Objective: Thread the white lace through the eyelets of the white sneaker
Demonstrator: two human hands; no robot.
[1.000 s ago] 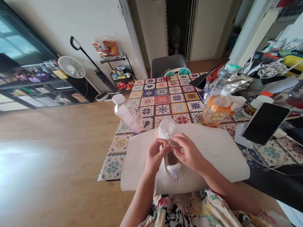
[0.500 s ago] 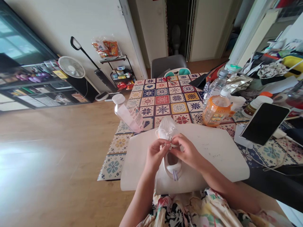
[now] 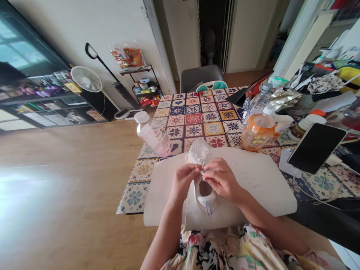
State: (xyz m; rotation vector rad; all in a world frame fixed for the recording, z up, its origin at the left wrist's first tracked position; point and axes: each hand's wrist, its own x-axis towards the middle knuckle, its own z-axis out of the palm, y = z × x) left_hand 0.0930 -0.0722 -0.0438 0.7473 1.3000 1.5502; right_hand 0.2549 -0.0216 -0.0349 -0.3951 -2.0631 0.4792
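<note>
A white shoe (image 3: 198, 150) rests on a white sheet (image 3: 253, 187), its toe pointing away from me and its heel close to me. Over the shoe's tongue, my left hand (image 3: 184, 178) pinches the white shoelace (image 3: 202, 165) between thumb and fingertips. From the other side, my right hand (image 3: 222, 180) has its thumb and fingers bent on the same lace, the fingertips almost meeting those of the left. The fingers partly cover the lace, so its exact shape is hard to make out.
Left of the sheet stands a clear pink-labelled bottle (image 3: 153, 135). An orange-labelled bottle (image 3: 258, 129), a phone (image 3: 316, 148) and a cable (image 3: 327, 191) are on the right. Red scissors (image 3: 200, 94) lie at the patterned table's far end, before a chair (image 3: 201, 77).
The fingers of my right hand have spread and lifted a little around the lace. My left hand keeps its pinch in nearly the same place. The shoe has not moved.
</note>
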